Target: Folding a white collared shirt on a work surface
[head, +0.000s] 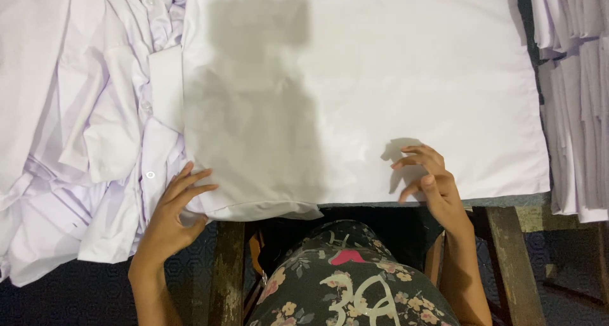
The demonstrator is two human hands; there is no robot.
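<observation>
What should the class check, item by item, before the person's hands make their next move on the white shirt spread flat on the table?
1. White shirt lies flat on the table: ok.
2. Left hand rests on the shirt's near left corner: ok.
3. Right hand, fingers curled, touches the near hem: ok.
4. Near left hem smooth: not ok, it is curled under.
5. Heap of loose white shirts kept off the flat shirt: cannot tell, they meet at its left edge.
6. Folded stack at right stays apart: ok.

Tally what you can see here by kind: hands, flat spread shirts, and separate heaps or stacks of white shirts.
Hands: 2, the left hand and right hand
Flat spread shirt: 1
Crumpled heap: 1
Folded stack: 1
Total: 5
</observation>
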